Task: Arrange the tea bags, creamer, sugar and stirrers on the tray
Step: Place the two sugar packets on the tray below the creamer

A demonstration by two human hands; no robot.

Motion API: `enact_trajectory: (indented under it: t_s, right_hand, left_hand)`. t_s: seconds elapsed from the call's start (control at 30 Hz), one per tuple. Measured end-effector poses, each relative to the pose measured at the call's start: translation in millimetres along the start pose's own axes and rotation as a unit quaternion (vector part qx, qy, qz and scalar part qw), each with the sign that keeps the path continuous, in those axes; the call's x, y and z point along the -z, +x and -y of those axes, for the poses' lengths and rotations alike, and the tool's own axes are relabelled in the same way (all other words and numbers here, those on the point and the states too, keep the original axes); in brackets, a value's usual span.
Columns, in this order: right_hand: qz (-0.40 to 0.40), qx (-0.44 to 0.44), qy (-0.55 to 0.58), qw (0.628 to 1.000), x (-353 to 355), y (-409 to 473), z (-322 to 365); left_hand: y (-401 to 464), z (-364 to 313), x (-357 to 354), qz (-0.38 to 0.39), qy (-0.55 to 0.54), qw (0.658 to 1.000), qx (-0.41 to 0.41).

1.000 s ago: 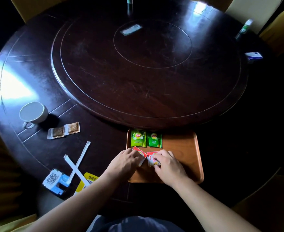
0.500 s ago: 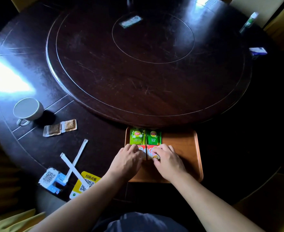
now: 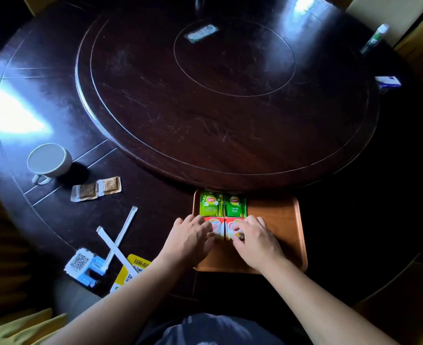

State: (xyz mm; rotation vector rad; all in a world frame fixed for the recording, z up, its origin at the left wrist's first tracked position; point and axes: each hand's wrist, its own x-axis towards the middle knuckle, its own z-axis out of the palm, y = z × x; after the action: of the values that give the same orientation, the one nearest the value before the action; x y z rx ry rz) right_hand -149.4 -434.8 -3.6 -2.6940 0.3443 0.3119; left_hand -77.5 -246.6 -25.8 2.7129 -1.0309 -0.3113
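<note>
An orange-brown tray lies at the near edge of the dark round table. Two green tea bags sit side by side in its far left corner. Just below them lie two red-and-white creamer packets, edge to edge. My left hand rests fingers-down on the left packet, and my right hand presses the right one. Two brown sugar sachets and two white wrapped stirrers, crossed over each other, lie on the table to the left of the tray.
A white cup stands at the far left. QR-code cards and a yellow card lie near the front left edge. A raised turntable fills the table's middle. A small box and a tube sit far right.
The two creamer packets, tilted and apart a second ago, have been slid up flat against the tea bags and each other. Both hands moved slightly forward with them.
</note>
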Motion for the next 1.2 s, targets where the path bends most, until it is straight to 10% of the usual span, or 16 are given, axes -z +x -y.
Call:
enact_trajectory:
  t_s: [0.77, 1.2]
  right_hand:
    - [0.142, 0.148, -0.1, 0.974, -27.6, 97.4, 204.9]
    - [0.119, 0.211, -0.099, 0.965, -62.3, 175.2, 294.3]
  left_hand:
    - [-92.2, 241.0, 74.8, -0.03, -0.102, 0.928, 0.358]
    - [-57.2, 266.2, 67.0, -0.116, -0.172, 0.862, 0.461]
